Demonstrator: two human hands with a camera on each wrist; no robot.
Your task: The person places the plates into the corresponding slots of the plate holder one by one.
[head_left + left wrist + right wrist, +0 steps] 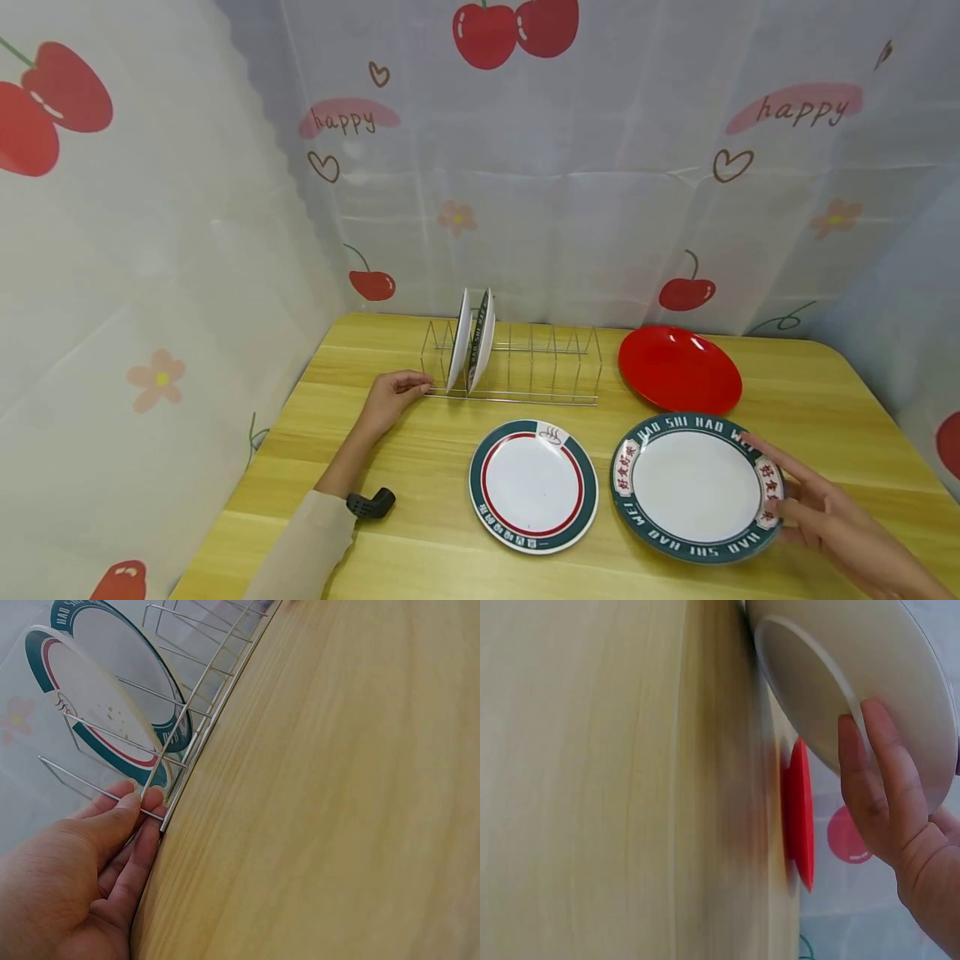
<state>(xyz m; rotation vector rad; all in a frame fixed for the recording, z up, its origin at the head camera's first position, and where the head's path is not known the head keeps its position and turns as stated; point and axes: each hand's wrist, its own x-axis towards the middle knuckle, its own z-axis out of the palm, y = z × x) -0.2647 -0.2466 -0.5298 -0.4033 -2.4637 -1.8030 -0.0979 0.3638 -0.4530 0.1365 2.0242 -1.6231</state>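
My left hand (395, 397) pinches the near left corner of a wire dish rack (525, 398); the left wrist view shows thumb and fingertips on its wire. Two plates stand on edge in the rack's left slots, a red-ringed plate (101, 697) and a green-rimmed plate (139, 660). On the right, my right hand (821, 508) grips the right edge of a large white plate (697, 487) with a lettered green rim. In the right wrist view its fingers (904, 787) lie against the plate's underside, and the plate is tilted, raised off the table at the hand's side.
A smaller white plate (532, 487) with green and red rings lies flat in the middle of the wooden table (420, 542). Behind the large plate lies a red plate (678, 367). Cherry-printed curtains (555, 208) stand behind and beside the table.
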